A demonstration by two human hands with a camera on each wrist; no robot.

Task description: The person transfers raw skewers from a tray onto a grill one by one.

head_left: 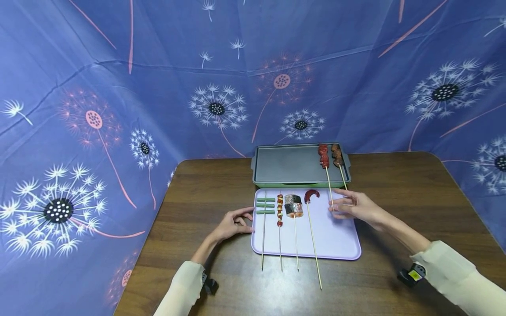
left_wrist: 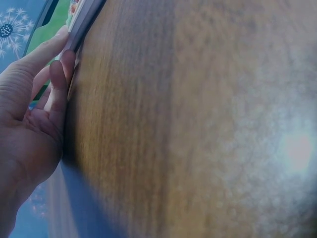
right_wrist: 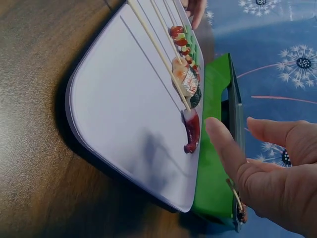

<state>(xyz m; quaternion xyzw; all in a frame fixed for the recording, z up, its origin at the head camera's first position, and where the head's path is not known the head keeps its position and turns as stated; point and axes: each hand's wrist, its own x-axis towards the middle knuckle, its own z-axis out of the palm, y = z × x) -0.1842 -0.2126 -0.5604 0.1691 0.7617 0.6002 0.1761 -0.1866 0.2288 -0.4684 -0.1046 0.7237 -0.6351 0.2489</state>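
A lilac tray (head_left: 336, 237) holds four skewers side by side: green beans (head_left: 265, 205), a red-and-yellow one (head_left: 280, 207), a salmon roll (head_left: 294, 205) and a curved red sausage (head_left: 311, 195). Behind it a green grill pan (head_left: 288, 164) carries a red meat skewer (head_left: 323, 156) and a brown meat skewer (head_left: 337, 155). My left hand (head_left: 237, 221) rests on the table, fingers touching the tray's left edge (left_wrist: 84, 20). My right hand (head_left: 348, 204) hovers over the tray's far right corner with straight fingers, beside the red meat skewer's stick. It holds nothing (right_wrist: 257, 163).
The brown wooden table (head_left: 395, 197) stands inside blue dandelion-print cloth walls (head_left: 217, 87). The skewer sticks overhang the tray's near edge. The pan (right_wrist: 215, 148) sits tight against the tray's (right_wrist: 124, 114) far edge.
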